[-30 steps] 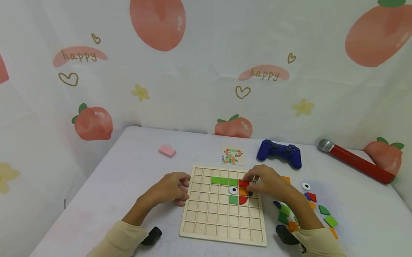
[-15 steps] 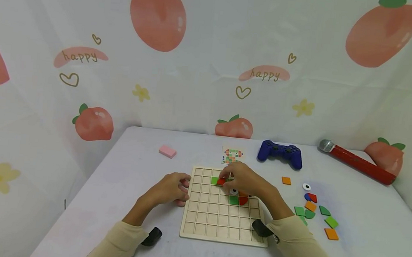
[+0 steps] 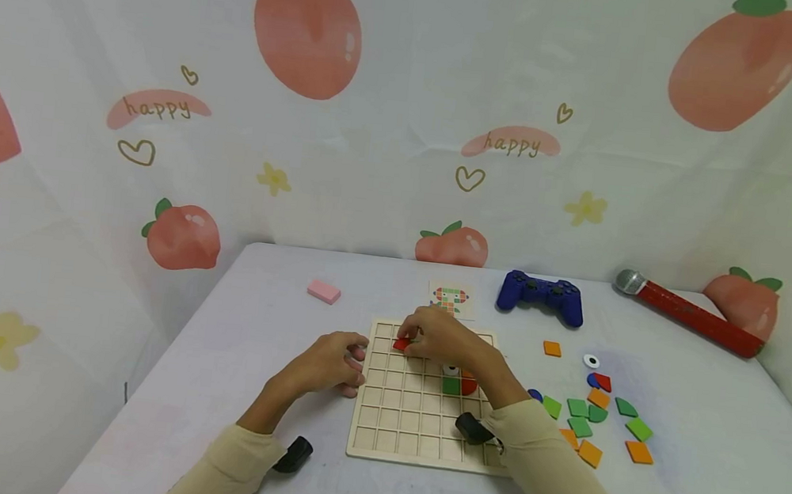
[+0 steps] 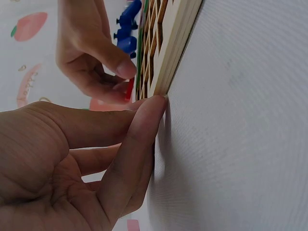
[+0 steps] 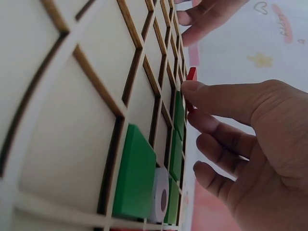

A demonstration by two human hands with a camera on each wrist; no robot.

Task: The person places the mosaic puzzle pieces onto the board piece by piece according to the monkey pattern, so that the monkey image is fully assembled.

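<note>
My left hand point(image 3: 327, 364) holds the left edge of a wooden grid board point(image 3: 408, 423), thumb and fingers against its side. Over the board's upper left, my right hand point(image 3: 440, 337) pinches a small red tile point(image 3: 401, 344) between thumb and finger. The right wrist view has this red tile point(image 5: 192, 74) standing on edge at the fingertips, beyond a row of green tiles point(image 5: 175, 156). Closer in that view, a green square tile point(image 5: 134, 178) and a white eye tile point(image 5: 160, 195) sit in the grid. My right forearm hides part of the board's right side.
Loose green, orange, red and blue tiles point(image 3: 589, 454) lie right of the board. Behind it are a pattern card point(image 3: 462, 305), a blue game controller point(image 3: 541, 297) and a red microphone point(image 3: 698, 312). A pink block point(image 3: 323, 291) lies at the back left.
My right hand has moved left across the board's upper rows, from the upper right to the upper left, carrying the red tile. My left hand has stayed at the board's edge.
</note>
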